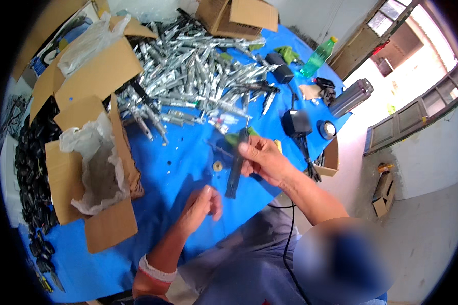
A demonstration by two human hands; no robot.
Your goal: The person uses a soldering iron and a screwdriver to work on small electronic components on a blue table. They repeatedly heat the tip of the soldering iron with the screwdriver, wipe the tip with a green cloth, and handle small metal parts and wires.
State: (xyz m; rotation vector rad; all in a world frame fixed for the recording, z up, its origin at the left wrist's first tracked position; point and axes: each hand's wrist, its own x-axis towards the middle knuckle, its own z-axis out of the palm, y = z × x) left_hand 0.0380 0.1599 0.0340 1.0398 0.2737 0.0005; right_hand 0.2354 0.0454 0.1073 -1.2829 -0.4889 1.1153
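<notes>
My right hand (258,158) grips a slender dark grey tool (235,180) upright, with a thin metal tip at its upper end. My left hand (203,203) is just below and left of it, fingers loosely curled and apart, with nothing visible in them. A small beige ring (217,166) lies on the blue table cover (170,152) by the tool. A pale thin rod and something green lie behind my right hand, partly hidden. Beyond is a heap of silvery slender pieces (193,71).
Open cardboard boxes (107,231) stand left and back, beside black bundled items (33,173). A charger (296,122) with cables, a green bottle (318,57) and a flask (350,97) are at right. A doorway (392,46) and floor carton (382,195) are beyond.
</notes>
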